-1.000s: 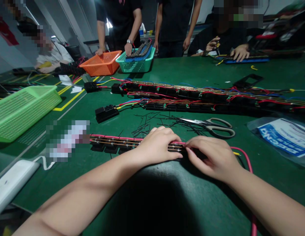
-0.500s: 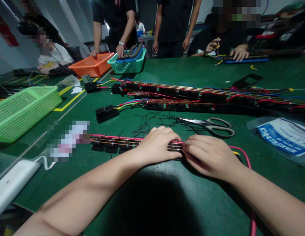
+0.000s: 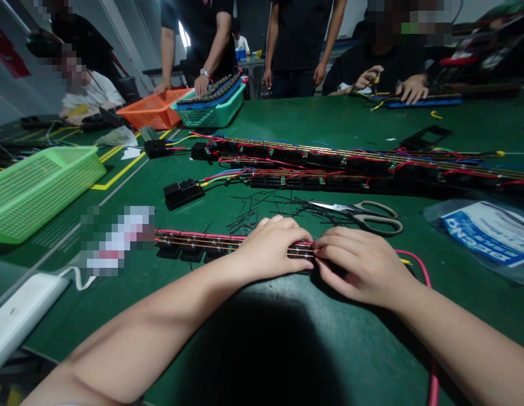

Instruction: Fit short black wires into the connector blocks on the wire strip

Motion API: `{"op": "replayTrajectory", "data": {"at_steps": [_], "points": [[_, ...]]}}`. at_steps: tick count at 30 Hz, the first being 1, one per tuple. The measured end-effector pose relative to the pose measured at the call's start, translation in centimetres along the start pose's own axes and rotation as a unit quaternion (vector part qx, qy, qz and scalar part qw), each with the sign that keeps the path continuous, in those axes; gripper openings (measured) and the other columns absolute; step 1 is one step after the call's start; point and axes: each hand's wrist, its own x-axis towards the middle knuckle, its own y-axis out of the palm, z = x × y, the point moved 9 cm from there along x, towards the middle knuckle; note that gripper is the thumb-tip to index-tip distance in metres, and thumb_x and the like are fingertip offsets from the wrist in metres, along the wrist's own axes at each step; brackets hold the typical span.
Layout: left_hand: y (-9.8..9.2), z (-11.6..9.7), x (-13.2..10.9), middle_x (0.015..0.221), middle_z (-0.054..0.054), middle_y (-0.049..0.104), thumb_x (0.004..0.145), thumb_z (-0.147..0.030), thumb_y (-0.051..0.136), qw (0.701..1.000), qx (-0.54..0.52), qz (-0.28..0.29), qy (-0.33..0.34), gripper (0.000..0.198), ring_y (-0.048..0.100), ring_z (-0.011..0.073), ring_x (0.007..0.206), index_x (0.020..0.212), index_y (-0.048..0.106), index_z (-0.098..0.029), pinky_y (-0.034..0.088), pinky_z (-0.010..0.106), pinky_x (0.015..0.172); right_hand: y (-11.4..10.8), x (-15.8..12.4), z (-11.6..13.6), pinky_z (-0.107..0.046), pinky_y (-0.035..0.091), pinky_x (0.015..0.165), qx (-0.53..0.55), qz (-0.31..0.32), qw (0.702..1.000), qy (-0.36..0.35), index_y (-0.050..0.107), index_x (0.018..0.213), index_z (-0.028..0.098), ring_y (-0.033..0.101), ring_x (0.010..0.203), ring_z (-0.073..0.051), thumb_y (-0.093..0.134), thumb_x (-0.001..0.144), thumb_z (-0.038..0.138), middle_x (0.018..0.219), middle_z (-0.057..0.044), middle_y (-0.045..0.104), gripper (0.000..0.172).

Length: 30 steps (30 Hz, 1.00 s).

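Note:
A long black strip of components with copper bars and a pink wire (image 3: 194,243) lies across the green table (image 3: 321,349) in front of me. My left hand (image 3: 272,247) lies curled over its middle, pressing it down. My right hand (image 3: 363,266) sits just to the right, fingers pinched together on the strip where the two hands meet. The pink wire (image 3: 416,265) loops out past my right hand. What my fingertips hold under them is hidden.
Scissors (image 3: 363,217) and cut black tie ends (image 3: 253,211) lie just beyond my hands. Several finished strips (image 3: 350,166) stretch across the middle. A green basket (image 3: 37,183) stands left; orange (image 3: 154,110) and teal (image 3: 211,110) baskets far back, with other people. A plastic bag (image 3: 485,228) lies right.
My right hand has crept slightly left along the strip, up against my left hand. At the far end a person has slid the teal basket leftward.

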Motion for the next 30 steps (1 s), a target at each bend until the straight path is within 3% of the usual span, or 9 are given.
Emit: {"op": "replayTrajectory", "data": {"at_steps": [12, 30], "points": [[0.23, -0.06, 0.01, 0.097, -0.003, 0.069, 0.082, -0.047, 0.066, 1.0, -0.007, 0.009, 0.011, 0.029, 0.051, 0.0214, 0.097, 0.1, 0.063, -0.025, 0.039, 0.036, 0.088, 0.18, -0.12, -0.02, -0.032, 0.051, 0.068, -0.017, 0.001, 1.0, 0.003, 0.067, 0.084, 0.014, 0.063, 0.078, -0.02, 0.058, 0.085, 0.017, 0.084, -0.01, 0.071, 0.01], [0.38, 0.22, -0.03, 0.09, 0.001, 0.063, 0.082, -0.049, 0.065, 1.0, 0.005, 0.006, -0.001, 0.035, 0.052, 0.0223, 0.096, 0.108, 0.06, -0.027, 0.04, 0.035, 0.085, 0.23, 0.02, 0.02, -0.031, 0.048, 0.065, -0.023, 0.001, 1.0, 0.003, 0.066, 0.085, 0.015, 0.061, 0.074, -0.019, 0.057, 0.086, 0.018, 0.083, -0.009, 0.07, 0.01]]}}
